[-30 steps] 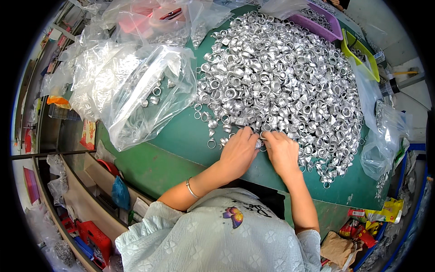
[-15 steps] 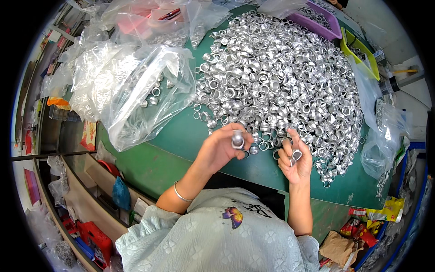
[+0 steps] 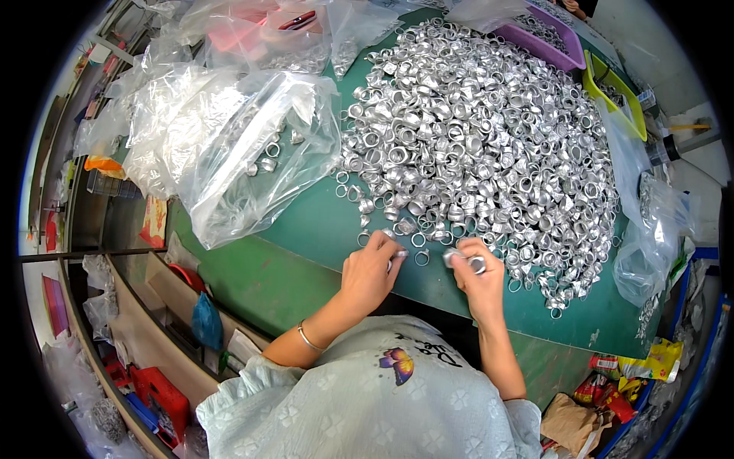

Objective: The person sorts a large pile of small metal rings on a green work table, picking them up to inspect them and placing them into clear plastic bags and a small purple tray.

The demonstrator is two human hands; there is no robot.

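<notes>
Silver ring in my right hand (image 3: 475,269): pinched in the fingertips, just off the pile's near edge.
My left hand (image 3: 372,269): closed on another small ring beside it.
Ring pile (image 3: 474,145): straight ahead, toward the green bench's (image 3: 306,229) far edge; both hands equally near.

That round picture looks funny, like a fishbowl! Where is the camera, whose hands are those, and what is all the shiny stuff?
The camera sits on a person's head and looks down, and its wide lens bends everything into a circle. The two bare hands belong to that person. The left hand rests at the near edge of a big pile of silver metal rings, touching a few loose ones. The right hand pinches one silver ring in its fingertips. Everything lies on a green table. To the left is a clear plastic bag with some rings inside. At the far side are a purple tray and a yellow-green tray.
</notes>
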